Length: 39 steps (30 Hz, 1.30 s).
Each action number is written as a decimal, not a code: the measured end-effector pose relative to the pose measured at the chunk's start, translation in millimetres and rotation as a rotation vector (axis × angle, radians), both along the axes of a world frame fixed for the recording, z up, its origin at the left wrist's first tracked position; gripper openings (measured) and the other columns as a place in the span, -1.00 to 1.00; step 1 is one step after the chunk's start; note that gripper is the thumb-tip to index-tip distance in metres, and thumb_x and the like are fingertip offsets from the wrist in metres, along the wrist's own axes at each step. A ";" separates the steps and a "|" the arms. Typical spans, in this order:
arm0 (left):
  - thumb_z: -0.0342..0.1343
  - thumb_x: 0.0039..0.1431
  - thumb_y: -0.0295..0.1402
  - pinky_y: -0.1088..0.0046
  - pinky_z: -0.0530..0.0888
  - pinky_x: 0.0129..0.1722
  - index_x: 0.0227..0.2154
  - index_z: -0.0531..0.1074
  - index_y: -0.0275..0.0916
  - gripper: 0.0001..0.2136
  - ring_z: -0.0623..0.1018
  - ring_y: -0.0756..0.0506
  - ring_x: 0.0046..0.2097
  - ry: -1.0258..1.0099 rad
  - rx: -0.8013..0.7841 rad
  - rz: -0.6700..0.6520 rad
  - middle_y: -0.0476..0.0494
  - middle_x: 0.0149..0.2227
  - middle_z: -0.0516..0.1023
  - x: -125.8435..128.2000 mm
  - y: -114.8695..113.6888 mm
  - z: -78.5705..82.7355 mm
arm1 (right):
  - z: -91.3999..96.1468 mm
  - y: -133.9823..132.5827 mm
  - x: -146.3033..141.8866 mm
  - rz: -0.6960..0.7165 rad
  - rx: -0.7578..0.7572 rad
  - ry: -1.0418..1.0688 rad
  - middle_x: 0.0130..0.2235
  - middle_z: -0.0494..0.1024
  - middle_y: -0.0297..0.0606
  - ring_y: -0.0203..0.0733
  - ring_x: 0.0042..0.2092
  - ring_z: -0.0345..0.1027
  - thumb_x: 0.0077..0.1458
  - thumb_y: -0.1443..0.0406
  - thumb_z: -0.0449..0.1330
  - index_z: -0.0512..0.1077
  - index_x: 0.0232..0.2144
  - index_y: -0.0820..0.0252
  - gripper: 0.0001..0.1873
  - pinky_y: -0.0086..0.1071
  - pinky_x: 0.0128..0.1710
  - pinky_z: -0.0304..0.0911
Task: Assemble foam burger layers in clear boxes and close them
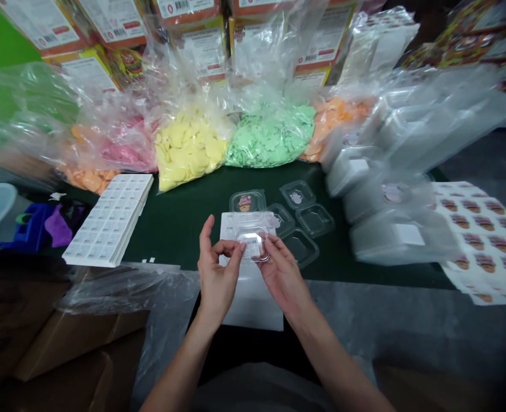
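Observation:
My right hand (284,277) grips a small clear plastic container (261,233) by its right side, above the dark green table's front edge. A white barcode label (252,246) lies against the container's face. At the label's left edge, the thumb and index finger of my left hand (218,274) are pinched together, its other fingers raised. Whether the label is fully stuck down, I cannot tell. Beneath the hands lies a white label sheet (231,223). Just behind it rests a clear container with a colourful round sticker (245,201).
Several clear container parts (315,220) lie to the right, beside blurred container stacks (401,234) and sticker sheets (487,229). A label stack (109,220) and blue tape dispenser (27,228) are left. Bags of yellow pieces (190,149) and green pieces (272,134) line the back.

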<state>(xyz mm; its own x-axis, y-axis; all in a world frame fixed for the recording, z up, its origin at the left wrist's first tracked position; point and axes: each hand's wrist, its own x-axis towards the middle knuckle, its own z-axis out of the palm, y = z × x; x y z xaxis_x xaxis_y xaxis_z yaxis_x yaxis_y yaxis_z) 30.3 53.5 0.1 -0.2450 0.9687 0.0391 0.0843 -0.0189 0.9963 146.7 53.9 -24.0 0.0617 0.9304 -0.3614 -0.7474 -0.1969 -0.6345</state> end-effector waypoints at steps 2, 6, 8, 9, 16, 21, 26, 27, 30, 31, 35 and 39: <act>0.28 0.18 -0.33 0.39 0.49 -0.16 0.37 0.06 -0.15 -0.24 0.55 -0.02 -0.32 0.003 -0.002 0.002 0.04 -0.41 0.55 -0.4 0.1 -0.6 | 0.6 -0.6 -0.4 -0.005 -0.007 0.017 -0.24 0.53 -0.40 -0.31 -0.28 0.36 -0.02 0.17 0.47 0.55 -0.28 0.04 -0.75 -0.39 -0.20 0.36; 0.28 0.18 -0.32 0.39 0.48 -0.15 0.35 0.10 -0.12 -0.28 0.56 -0.03 -0.31 0.038 -0.010 -0.008 0.04 -0.40 0.56 0.3 -1.0 -0.2 | 1.6 -1.3 -0.7 -0.011 -0.007 0.004 -0.21 0.53 -0.42 -0.34 -0.28 0.36 -0.09 0.24 0.51 0.54 -0.27 0.04 -0.69 -0.43 -0.23 0.34; 0.28 0.19 -0.32 0.39 0.48 -0.14 0.35 0.11 -0.10 -0.29 0.56 -0.03 -0.30 0.055 -0.008 -0.012 0.04 -0.38 0.56 2.0 -2.4 0.7 | 1.5 -1.5 -0.9 -0.011 0.008 -0.029 -0.33 0.48 -0.46 -0.34 -0.30 0.35 -0.15 0.29 0.54 0.53 -0.25 0.04 -0.62 -0.46 -0.26 0.32; 0.28 0.19 -0.32 0.38 0.48 -0.12 0.35 0.11 -0.09 -0.29 0.56 -0.03 -0.29 0.061 -0.004 -0.011 0.04 -0.37 0.57 3.2 -3.2 1.1 | 1.3 -1.7 -1.1 -0.015 0.018 -0.042 -0.37 0.45 -0.47 -0.35 -0.31 0.35 -0.16 0.30 0.54 0.53 -0.25 0.04 -0.61 -0.46 -0.26 0.31; 0.27 0.20 -0.32 0.37 0.50 -0.11 0.32 0.14 -0.10 -0.33 0.58 -0.05 -0.27 0.079 0.019 0.018 0.02 -0.36 0.57 10.1 -6.1 3.4 | 2.0 -5.1 -0.5 -0.069 0.055 -0.097 -0.36 0.43 -0.47 -0.32 -0.29 0.35 -0.13 0.27 0.52 0.50 -0.24 0.02 -0.62 -0.41 -0.21 0.33; 0.28 0.20 -0.30 0.35 0.49 -0.12 0.26 0.21 -0.11 -0.41 0.56 -0.05 -0.28 0.136 0.050 0.017 0.01 -0.35 0.56 12.9 -10.6 6.4 | 7.5 -9.7 0.6 -0.071 0.087 -0.138 -0.36 0.43 -0.47 -0.30 -0.27 0.36 -0.10 0.26 0.51 0.49 -0.23 0.01 -0.63 -0.38 -0.14 0.33; 0.32 0.16 -0.24 0.33 0.46 -0.10 0.15 0.38 -0.09 -0.50 0.50 -0.10 -0.14 0.438 0.192 0.103 -0.14 -0.13 0.52 9.1 -12.1 6.1 | 11.0 -12.0 -1.3 -0.096 0.095 -0.113 -0.35 0.42 -0.46 -0.29 -0.26 0.36 -0.08 0.26 0.50 0.49 -0.24 0.00 -0.65 -0.34 -0.10 0.36; 0.38 0.09 -0.21 0.31 0.45 -0.08 0.18 0.37 -0.09 -0.41 0.48 -0.13 -0.08 0.459 0.202 0.145 -0.19 -0.02 0.48 6.3 -10.1 5.0 | 11.7 -12.0 -1.1 -0.104 0.098 -0.111 -0.34 0.42 -0.46 -0.29 -0.26 0.36 -0.08 0.26 0.50 0.50 -0.24 -0.01 -0.66 -0.35 -0.10 0.36; 0.47 -0.08 -0.13 0.30 0.45 -0.05 0.29 0.24 -0.07 -0.14 0.46 -0.18 0.04 0.275 0.120 0.106 -0.28 0.18 0.36 -1.2 -2.1 0.4 | 18.5 -14.1 1.2 -0.099 0.125 -0.117 -0.33 0.43 -0.45 -0.31 -0.26 0.34 -0.09 0.27 0.50 0.52 -0.25 -0.02 -0.67 -0.40 -0.12 0.35; 0.43 -0.02 -0.11 0.30 0.46 -0.05 0.27 0.27 -0.09 -0.21 0.48 -0.18 0.02 0.139 0.058 0.003 -0.28 0.16 0.40 -1.8 0.0 -0.9 | 22.8 -16.2 2.9 -0.081 0.141 -0.122 -0.33 0.43 -0.44 -0.31 -0.26 0.33 -0.08 0.27 0.50 0.53 -0.23 -0.03 -0.67 -0.40 -0.12 0.35; 0.15 0.29 -0.07 0.30 0.46 0.01 0.05 0.49 -0.21 -0.60 0.55 -0.15 -0.03 -0.318 -0.122 -0.390 -0.27 0.01 0.56 9.9 0.5 -0.7 | 48.4 -31.3 20.3 -0.014 0.223 -0.234 -0.32 0.47 -0.38 -0.24 -0.26 0.35 0.02 0.21 0.44 0.59 -0.10 -0.05 -0.65 -0.29 -0.08 0.37; 0.20 0.26 -0.07 0.31 0.43 0.09 0.23 0.36 -0.09 -0.48 0.50 -0.16 0.11 -0.351 -0.069 -0.495 -0.25 0.19 0.47 22.3 -2.8 6.1 | 76.4 -42.7 70.3 -0.379 0.362 -0.789 -0.27 0.52 -0.33 -0.16 -0.25 0.38 0.14 0.27 0.36 0.57 0.00 -0.15 -0.64 -0.21 -0.13 0.37</act>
